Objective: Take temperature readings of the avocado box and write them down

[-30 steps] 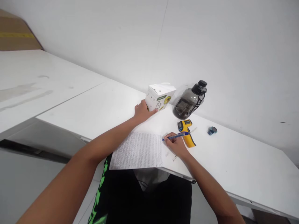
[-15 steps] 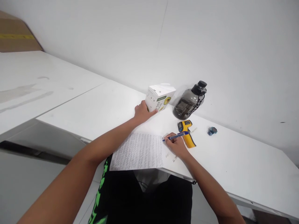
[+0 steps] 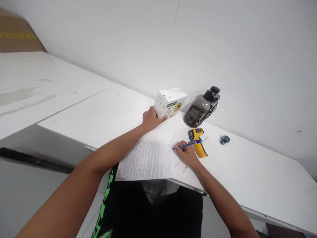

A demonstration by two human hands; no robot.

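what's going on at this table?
A person sits at a white table. Their left hand is wrapped around the lower part of a white box. Their right hand holds a blue pen, its tip by the right edge of a densely marked sheet of paper; whether it touches isn't clear. A yellow handheld gadget lies just beyond the right hand, and a dark bottle stands near the wall.

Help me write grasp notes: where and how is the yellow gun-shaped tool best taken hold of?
Probably by the handle, coming from its right side. The yellow tool appears to lie on its side on the table, its long, narrow handle slanting toward the person, so a hand could close across it. The pen and right hand crowd its left side.
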